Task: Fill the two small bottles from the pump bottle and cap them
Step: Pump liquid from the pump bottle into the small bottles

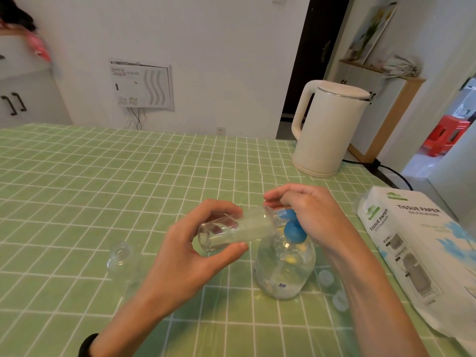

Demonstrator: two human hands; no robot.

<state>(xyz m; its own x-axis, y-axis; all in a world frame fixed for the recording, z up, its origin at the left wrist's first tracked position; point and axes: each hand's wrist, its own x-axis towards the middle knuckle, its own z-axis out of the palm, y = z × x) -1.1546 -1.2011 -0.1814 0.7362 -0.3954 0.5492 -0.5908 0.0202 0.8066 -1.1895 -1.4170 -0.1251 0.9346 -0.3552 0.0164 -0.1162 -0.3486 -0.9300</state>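
Both hands at the pump bottle (283, 269), near centre.
The left hand (190, 256) grips the small bottle (231, 229), tipped sideways at the nozzle; the right hand (309, 212) curls its fingers over the pump head; a second bottle (121, 258) stands left, uncapped.

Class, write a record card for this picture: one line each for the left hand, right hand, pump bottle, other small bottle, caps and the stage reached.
Left hand: grips a small bottle, tilted almost level, mouth at the pump spout
Right hand: fingers curled over the blue pump head
Pump bottle: clear, upright on the green checked cloth
Second small bottle: stands uncapped, left of the hands
Caps: two on the cloth by the right forearm
Stage: filling; neither small bottle capped
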